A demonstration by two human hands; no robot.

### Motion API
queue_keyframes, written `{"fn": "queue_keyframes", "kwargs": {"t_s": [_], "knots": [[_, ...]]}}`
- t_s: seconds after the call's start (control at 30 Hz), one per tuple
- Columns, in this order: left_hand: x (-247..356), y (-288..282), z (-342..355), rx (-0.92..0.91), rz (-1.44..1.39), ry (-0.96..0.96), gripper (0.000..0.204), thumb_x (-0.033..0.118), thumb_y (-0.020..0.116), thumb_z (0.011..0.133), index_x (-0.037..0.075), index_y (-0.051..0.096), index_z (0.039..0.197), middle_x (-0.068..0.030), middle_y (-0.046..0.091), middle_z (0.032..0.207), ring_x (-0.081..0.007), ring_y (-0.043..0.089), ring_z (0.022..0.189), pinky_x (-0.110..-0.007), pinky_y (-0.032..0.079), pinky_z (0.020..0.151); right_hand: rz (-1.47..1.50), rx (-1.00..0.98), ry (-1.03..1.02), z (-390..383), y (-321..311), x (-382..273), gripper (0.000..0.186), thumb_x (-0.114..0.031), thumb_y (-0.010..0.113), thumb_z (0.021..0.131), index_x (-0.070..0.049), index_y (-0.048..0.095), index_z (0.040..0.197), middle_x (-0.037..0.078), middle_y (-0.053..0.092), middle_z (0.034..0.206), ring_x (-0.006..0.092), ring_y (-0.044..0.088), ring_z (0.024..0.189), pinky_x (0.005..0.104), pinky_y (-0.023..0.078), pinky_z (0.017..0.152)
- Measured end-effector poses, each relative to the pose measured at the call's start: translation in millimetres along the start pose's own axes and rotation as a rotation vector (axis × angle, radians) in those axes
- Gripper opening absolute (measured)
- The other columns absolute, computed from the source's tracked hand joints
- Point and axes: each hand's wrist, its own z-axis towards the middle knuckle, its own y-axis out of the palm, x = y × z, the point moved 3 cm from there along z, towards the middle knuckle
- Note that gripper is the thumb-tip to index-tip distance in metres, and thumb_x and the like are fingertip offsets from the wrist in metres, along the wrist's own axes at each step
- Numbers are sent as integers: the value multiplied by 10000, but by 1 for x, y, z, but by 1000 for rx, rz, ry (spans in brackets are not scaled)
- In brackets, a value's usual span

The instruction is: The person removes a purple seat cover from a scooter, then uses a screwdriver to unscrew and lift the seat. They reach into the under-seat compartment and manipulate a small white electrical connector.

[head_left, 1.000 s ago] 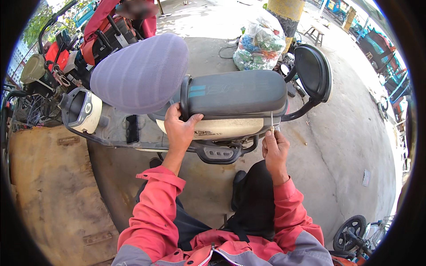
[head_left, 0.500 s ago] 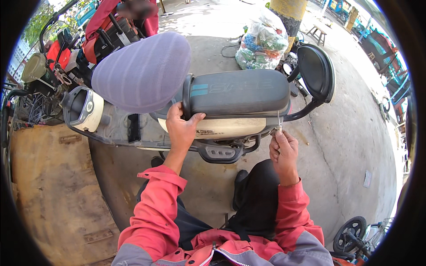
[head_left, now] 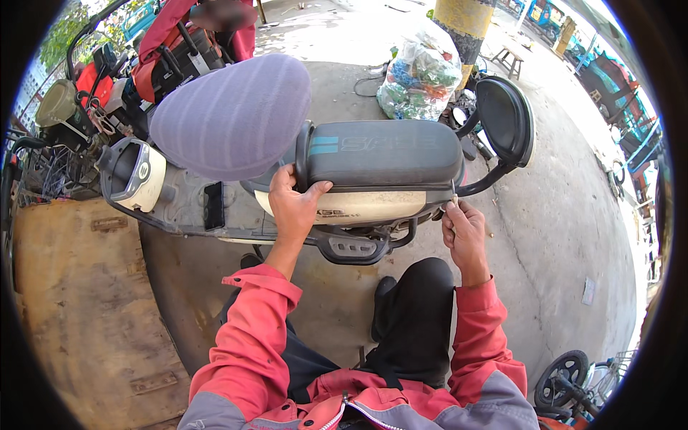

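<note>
A cream and grey electric scooter lies crosswise before me, with a purple cloth-covered front seat [head_left: 233, 118] and a long black rear seat [head_left: 387, 152]. My left hand [head_left: 295, 209] grips the near front corner of the rear seat, its thumb along the lower edge. Pinched in my right hand [head_left: 466, 231] is a thin metal rod [head_left: 455, 192], pointing up at the seat's rear near corner. A small brass-coloured end shows behind that hand; the rod's exact kind is unclear. The black backrest [head_left: 506, 122] stands just beyond on its curved bar.
A dark phone [head_left: 214, 206] rests on the scooter's footboard. Left of me lies a worn wooden board [head_left: 86, 301]. Beyond the scooter, a clear bag of refuse [head_left: 421, 75] leans by a yellow-black pillar [head_left: 462, 32]. A small wheel [head_left: 562, 380] is at lower right.
My right hand has shifted slightly to the right and its wrist has turned, with the rod closer against the seat's rear corner. My left hand keeps its hold.
</note>
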Motion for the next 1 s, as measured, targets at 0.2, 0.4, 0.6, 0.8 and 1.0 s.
{"fn": "queue_keyframes", "kwargs": {"t_s": [0.2, 0.4, 0.6, 0.8, 1.0], "knots": [[6, 0, 0, -17, -71, -33, 534, 232, 951, 657, -54, 639, 981, -117, 695, 847, -201, 638, 756, -336, 516, 748, 8, -9, -43, 12, -3, 1, 250, -255, 597, 1020, -9, 596, 976, -21, 488, 686, 36, 388, 460, 195, 263, 387], [12, -5, 0, -98, -58, -99, 534, 173, 927, 724, -52, 612, 1092, -97, 729, 957, -137, 648, 878, -279, 503, 831, 57, -13, -70, 8, 11, -2, 256, -249, 578, 1033, -25, 581, 909, -17, 493, 679, 49, 400, 457, 214, 282, 396], [11, -3, 0, -49, -106, -68, 499, 157, 931, 696, -54, 629, 1033, -106, 723, 897, -160, 661, 812, -299, 523, 782, 54, -20, -103, 9, 15, 3, 294, -287, 581, 1041, -7, 579, 949, -15, 494, 680, 50, 399, 453, 212, 274, 391], [12, -2, 1, -67, -119, -87, 491, 152, 921, 723, -52, 623, 1055, -95, 725, 911, -138, 654, 833, -286, 515, 803, 20, 5, -13, 13, 7, -6, 325, -295, 573, 1047, 25, 591, 992, -9, 493, 675, 52, 408, 450, 205, 268, 385], [15, 0, 3, -35, -176, -86, 483, 152, 925, 714, -57, 625, 1029, -120, 733, 879, -155, 665, 799, -297, 526, 770, 26, 6, -1, 13, 12, -5, 323, -304, 560, 1051, 5, 578, 962, -11, 491, 677, 53, 406, 454, 208, 278, 386]]}}
